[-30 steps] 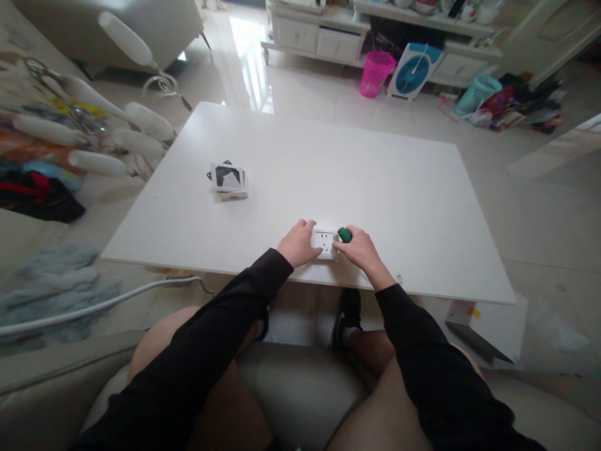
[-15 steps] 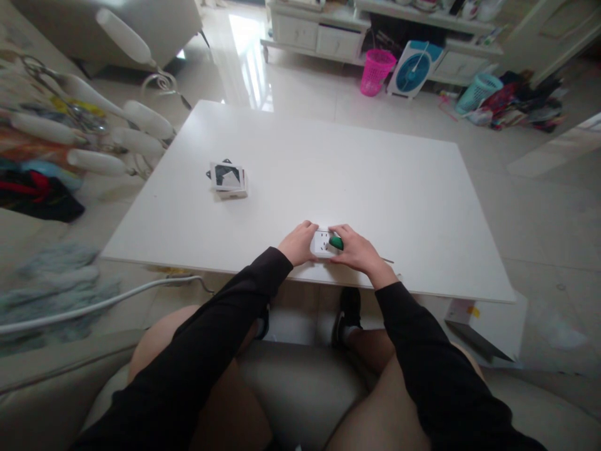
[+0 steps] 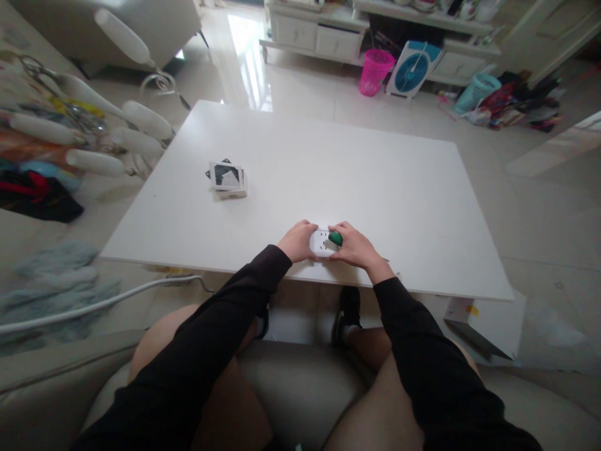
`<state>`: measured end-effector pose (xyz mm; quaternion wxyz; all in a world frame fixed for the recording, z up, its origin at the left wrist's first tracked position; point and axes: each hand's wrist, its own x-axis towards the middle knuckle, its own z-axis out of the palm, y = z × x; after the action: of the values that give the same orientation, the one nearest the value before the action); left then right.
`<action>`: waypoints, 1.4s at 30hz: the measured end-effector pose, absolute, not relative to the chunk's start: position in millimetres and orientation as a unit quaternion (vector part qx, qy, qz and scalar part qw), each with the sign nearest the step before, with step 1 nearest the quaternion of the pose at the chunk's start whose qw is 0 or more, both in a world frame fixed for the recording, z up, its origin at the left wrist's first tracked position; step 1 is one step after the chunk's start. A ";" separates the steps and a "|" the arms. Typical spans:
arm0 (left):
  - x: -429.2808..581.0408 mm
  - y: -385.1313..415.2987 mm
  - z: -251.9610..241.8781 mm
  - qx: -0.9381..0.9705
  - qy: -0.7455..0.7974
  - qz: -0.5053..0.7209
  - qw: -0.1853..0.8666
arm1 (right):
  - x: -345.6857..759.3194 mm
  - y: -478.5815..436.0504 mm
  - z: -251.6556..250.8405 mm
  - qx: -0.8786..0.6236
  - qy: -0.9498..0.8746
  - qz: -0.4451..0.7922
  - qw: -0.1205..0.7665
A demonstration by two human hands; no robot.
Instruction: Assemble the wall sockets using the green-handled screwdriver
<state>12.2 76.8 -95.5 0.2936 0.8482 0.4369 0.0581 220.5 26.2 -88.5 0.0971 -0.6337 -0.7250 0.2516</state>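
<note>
A white wall socket (image 3: 320,244) with dark slots lies face up near the table's front edge. My left hand (image 3: 297,241) is closed around its left side, thumb and fingers on opposite edges. From the right, my right hand (image 3: 355,246) grips the other side in the same way. The green handle end (image 3: 335,238) of a screwdriver pokes out of the right hand over the socket face. Most of the screwdriver is hidden by the palm; a thin bit of shaft shows beyond the wrist.
Toward the left of the white table (image 3: 375,169) sits a small stack of socket parts (image 3: 228,180), one with a dark frame. A lamp with white arms (image 3: 124,34) stands beside the table's left edge. A pink basket (image 3: 376,72) and a blue fan (image 3: 413,69) are on the floor beyond.
The green handle end has tipped slightly over the socket, and less of the shaft shows past my right wrist. Both hands keep their hold on the socket.
</note>
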 end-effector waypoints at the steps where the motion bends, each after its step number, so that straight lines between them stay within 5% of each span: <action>1: 12.3 76.5 -95.3 0.848 0.437 0.059 0.294 | 220.8 26.2 -89.3 -0.633 -0.724 0.254 0.100; 19: 15.3 74.4 -101.0 0.846 0.448 0.071 0.279 | 225.4 28.9 -99.9 -0.614 -0.722 0.285 0.144; 42: 13.9 74.3 -94.8 0.844 0.447 0.049 0.291 | 219.9 19.6 -90.3 -0.669 -0.702 0.227 0.097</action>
<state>13.9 74.3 -94.8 0.2913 0.8444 0.4468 0.0494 219.9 19.6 -90.3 0.0965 -0.6686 -0.7016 0.2267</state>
